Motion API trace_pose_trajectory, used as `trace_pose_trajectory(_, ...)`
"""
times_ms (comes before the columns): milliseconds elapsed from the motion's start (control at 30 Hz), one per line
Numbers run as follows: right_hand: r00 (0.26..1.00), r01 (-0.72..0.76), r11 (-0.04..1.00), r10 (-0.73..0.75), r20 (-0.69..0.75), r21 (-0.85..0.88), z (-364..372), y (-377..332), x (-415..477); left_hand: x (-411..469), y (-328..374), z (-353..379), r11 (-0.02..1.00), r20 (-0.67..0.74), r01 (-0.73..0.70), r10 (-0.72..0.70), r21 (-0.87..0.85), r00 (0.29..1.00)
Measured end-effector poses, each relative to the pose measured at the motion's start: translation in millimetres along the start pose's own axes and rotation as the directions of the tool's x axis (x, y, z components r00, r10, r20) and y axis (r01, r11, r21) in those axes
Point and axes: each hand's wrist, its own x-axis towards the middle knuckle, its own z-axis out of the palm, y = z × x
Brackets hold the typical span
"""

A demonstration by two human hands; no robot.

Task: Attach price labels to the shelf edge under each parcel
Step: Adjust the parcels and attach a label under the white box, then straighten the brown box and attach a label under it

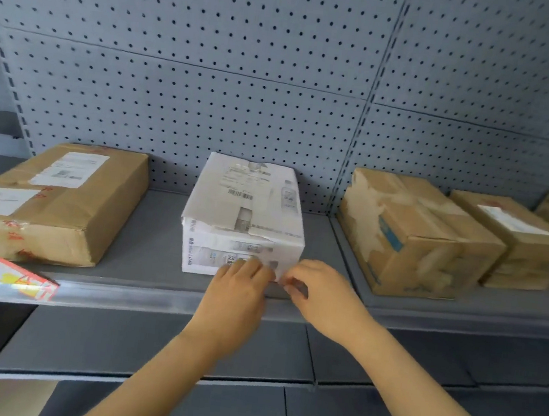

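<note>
Red-yellow price label (21, 280) on shelf edge (139, 298) under brown parcel (51, 199)

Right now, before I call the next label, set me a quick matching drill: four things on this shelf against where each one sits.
Things:
1. white parcel
2. red and yellow label
3. torn brown box
4. left hand

Places:
A. on the shelf edge, under the left brown parcel
B. right section of the shelf
C. middle of the shelf
D. at the white parcel's front lower corner, beside the right hand

Pairs: 1-C, 2-A, 3-B, 4-D
</note>
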Motion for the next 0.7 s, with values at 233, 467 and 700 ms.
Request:
trace_pose_trajectory(233,0.984,-0.137,0.991,0.136,-0.115,0.002,-78.9,67.4,-63.8,77.5,97.3,3.1,0.976,-0.028,-0.211,0.210,-0.048,0.977)
trace_pose_trajectory(467,0.968,-0.181,0.983,0.171,-0.183,-0.041,-162.5,157.8,-126.8,139.2,213.7,18.6,0.956,-0.070,-0.274,0.268,-0.101,0.961)
trace_pose_trajectory(700,0.932,-0.259,0.966,0.253,-0.259,0.012,-227.9,244.0,-145.0,195.4,282.1,37.5,0.970,-0.115,-0.163,0.144,-0.180,0.983)
